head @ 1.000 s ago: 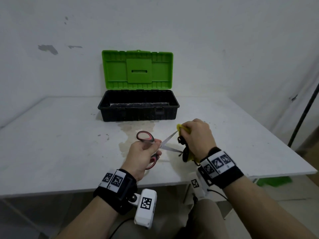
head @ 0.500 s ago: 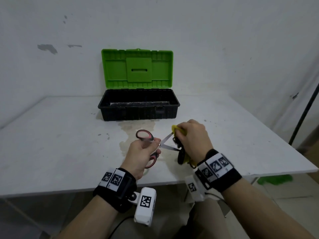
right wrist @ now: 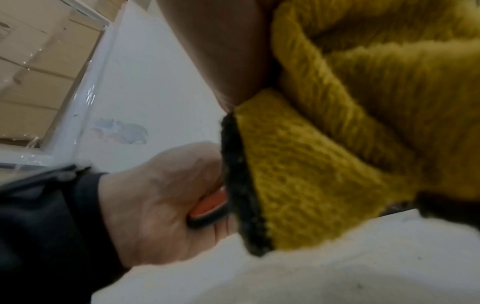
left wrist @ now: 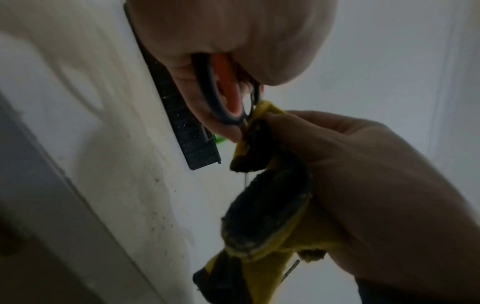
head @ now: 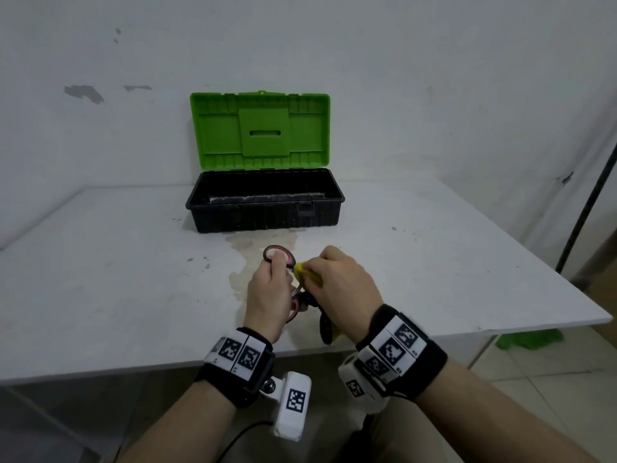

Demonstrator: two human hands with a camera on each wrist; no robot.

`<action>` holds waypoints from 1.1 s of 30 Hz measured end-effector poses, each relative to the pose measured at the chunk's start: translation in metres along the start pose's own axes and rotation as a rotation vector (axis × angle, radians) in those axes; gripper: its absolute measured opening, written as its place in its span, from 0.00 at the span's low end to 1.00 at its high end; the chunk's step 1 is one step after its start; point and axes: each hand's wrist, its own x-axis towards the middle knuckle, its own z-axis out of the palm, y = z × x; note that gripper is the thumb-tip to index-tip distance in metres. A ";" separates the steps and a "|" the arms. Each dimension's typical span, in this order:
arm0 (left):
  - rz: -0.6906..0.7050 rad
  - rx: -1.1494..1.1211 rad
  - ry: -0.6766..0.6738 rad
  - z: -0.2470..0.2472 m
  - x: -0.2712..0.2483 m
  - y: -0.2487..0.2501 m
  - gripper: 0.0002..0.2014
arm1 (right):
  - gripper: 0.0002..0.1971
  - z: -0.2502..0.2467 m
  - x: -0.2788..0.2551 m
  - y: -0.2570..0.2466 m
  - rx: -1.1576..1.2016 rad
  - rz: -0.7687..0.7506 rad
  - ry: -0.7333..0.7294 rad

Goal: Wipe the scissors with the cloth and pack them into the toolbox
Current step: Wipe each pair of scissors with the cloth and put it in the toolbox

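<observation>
Change: yellow terry cloth with dark edging [head: 309, 275], formerly at blade tips, now against pivot of red-handled steel scissors [head: 279, 257].
Left hand [head: 267, 295]: gripping handles.
Right hand [head: 344, 289]: pinching cloth around blades.
Stage: wiping under way; open green-lidded black plastic toolbox [head: 263, 208] at 12 o'clock on white worktop [head: 100, 262], unpacked.

Toolbox [head: 263, 208] at table's [head: 100, 279] rear — scissors [head: 278, 257], cloth [head: 309, 274] in front.

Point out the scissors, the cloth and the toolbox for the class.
scissors [head: 276, 254]: head view, on the upper handle loop.
cloth [right wrist: 311, 185]: right wrist view, on the yellow fold.
toolbox [head: 263, 217]: head view, on the black front wall.
</observation>
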 end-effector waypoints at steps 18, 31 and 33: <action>-0.024 -0.006 0.037 -0.006 -0.003 0.002 0.22 | 0.14 -0.013 -0.006 -0.005 -0.058 -0.034 -0.094; -0.100 -0.254 0.099 -0.017 0.020 0.015 0.20 | 0.12 -0.027 -0.006 0.046 0.010 0.098 -0.093; -0.112 -0.283 0.096 -0.014 0.025 0.017 0.19 | 0.10 -0.033 0.008 0.067 0.018 0.204 -0.074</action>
